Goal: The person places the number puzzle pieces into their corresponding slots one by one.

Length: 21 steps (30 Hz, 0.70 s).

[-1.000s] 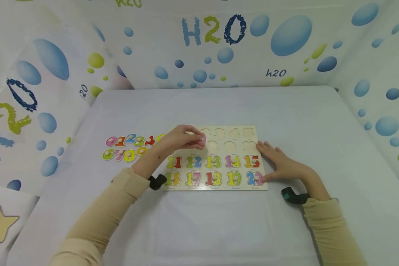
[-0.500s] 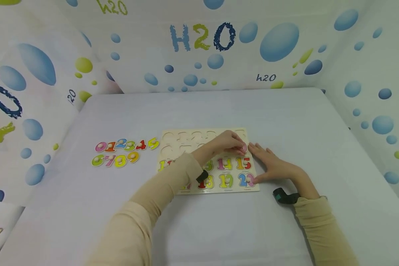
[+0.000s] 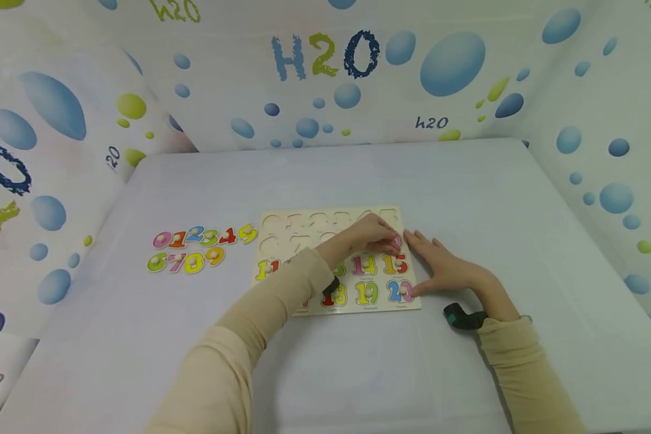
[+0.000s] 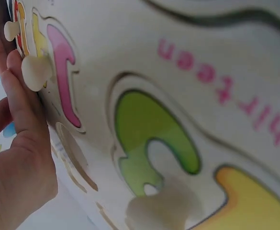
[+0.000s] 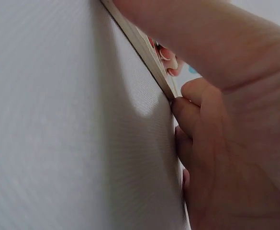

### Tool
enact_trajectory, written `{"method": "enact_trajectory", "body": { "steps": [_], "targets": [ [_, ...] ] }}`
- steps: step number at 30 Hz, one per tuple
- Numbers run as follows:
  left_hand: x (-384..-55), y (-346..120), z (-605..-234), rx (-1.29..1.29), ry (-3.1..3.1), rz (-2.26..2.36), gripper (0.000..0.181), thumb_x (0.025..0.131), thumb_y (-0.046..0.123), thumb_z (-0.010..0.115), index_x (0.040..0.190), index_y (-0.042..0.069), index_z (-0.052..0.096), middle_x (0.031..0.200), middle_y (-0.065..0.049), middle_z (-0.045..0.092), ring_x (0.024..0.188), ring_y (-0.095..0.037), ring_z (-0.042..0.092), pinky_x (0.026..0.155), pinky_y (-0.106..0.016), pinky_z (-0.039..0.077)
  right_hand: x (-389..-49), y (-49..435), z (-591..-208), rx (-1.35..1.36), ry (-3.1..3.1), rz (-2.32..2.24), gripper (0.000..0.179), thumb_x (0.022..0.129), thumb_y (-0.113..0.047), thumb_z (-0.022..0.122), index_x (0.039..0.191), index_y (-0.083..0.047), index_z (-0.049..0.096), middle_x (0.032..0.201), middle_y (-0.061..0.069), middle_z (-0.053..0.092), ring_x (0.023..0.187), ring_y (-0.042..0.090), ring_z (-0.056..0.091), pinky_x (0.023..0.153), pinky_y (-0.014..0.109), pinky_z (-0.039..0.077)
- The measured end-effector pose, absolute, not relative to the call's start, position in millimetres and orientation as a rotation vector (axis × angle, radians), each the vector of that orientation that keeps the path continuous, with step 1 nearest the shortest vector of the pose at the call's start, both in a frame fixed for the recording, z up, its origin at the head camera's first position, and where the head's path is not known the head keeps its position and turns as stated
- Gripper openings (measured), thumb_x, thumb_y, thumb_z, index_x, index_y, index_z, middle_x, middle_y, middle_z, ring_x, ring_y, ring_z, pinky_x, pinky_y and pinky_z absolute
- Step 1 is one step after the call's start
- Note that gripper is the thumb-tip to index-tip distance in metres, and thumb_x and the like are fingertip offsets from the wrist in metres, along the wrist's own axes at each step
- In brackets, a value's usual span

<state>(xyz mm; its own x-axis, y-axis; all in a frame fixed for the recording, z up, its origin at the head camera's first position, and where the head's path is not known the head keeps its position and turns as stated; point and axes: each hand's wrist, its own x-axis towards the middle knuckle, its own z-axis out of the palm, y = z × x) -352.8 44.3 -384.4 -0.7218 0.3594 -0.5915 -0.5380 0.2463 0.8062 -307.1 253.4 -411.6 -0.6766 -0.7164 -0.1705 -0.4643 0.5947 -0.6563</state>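
Note:
My left hand [image 3: 370, 235] is over the right end of the wooden number puzzle board [image 3: 304, 220], second row. It pinches a puzzle piece [image 3: 398, 242] whose visible part is pink and rounded; the fingers hide the rest. In the left wrist view, the fingers [image 4: 22, 103] are beside the knobbed 14 piece [image 4: 63, 72]. My right hand [image 3: 449, 265] rests along the board's right edge, fingers extended and thumb by the 20 piece [image 3: 400, 291]. The right wrist view shows its fingertips at the board's side [image 5: 142, 45]. Pieces 11 to 20 fill the lower two rows, partly hidden by the left arm.
Left of the board lie loose digit pieces in two rows, from the pink 0 [image 3: 162, 240] to the orange 9 [image 3: 214, 257]. Bare recesses show in the board's upper rows. A white cloth covers the table [image 3: 347, 367], with a printed curtain [image 3: 222, 72] behind.
My left hand has carried the pink piece rightward across the board to the end of the second row, then stayed there. The right hand keeps its place; the head view has shifted slightly.

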Motion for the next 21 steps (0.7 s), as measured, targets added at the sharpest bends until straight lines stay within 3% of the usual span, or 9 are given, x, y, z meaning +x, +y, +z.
{"method": "enact_trajectory", "body": {
  "steps": [5,12,17,21],
  "targets": [
    [-351.8,45.8,-384.4,-0.187,1.793,1.569,0.021,0.095,0.004,0.055,0.11,-0.009,0.061,0.079,-0.019,0.067,0.056,-0.018,0.064,0.058,-0.023,0.054,-307.2,253.4,-412.7,-0.934,2.399,-0.813,0.117,0.069,-0.046,0.08,0.148,0.0,0.007,0.153,0.019,0.008,0.139,0.034,-0.003,0.108,0.051,-0.004],
    [-350.4,22.3,-376.3,0.04,1.826,1.547,0.037,0.096,0.005,0.051,0.132,-0.004,0.047,0.09,-0.017,0.067,0.071,-0.02,0.067,0.077,-0.029,0.053,-308.0,251.6,-415.1,-0.94,2.393,-0.809,0.116,0.07,-0.044,0.08,0.148,0.001,0.007,0.153,0.02,0.007,0.139,0.035,-0.003,0.108,0.053,-0.004],
    [-346.6,-23.4,-352.3,0.1,1.838,1.609,0.039,0.097,0.004,0.05,0.134,-0.004,0.044,0.096,-0.02,0.065,0.081,-0.023,0.067,0.09,-0.042,0.046,-308.1,251.2,-414.7,-0.927,2.398,-0.803,0.117,0.069,-0.045,0.081,0.148,0.001,0.007,0.152,0.021,0.008,0.139,0.035,-0.002,0.109,0.052,-0.003],
    [-339.2,-84.1,-337.0,0.08,1.963,1.602,0.038,0.097,0.006,0.05,0.133,-0.005,0.045,0.098,-0.021,0.064,0.084,-0.021,0.066,0.091,-0.044,0.045,-307.9,251.9,-414.9,-0.892,2.404,-0.788,0.12,0.067,-0.046,0.082,0.148,0.0,0.008,0.153,0.02,0.009,0.139,0.033,-0.002,0.109,0.05,-0.003]
  ]
}}
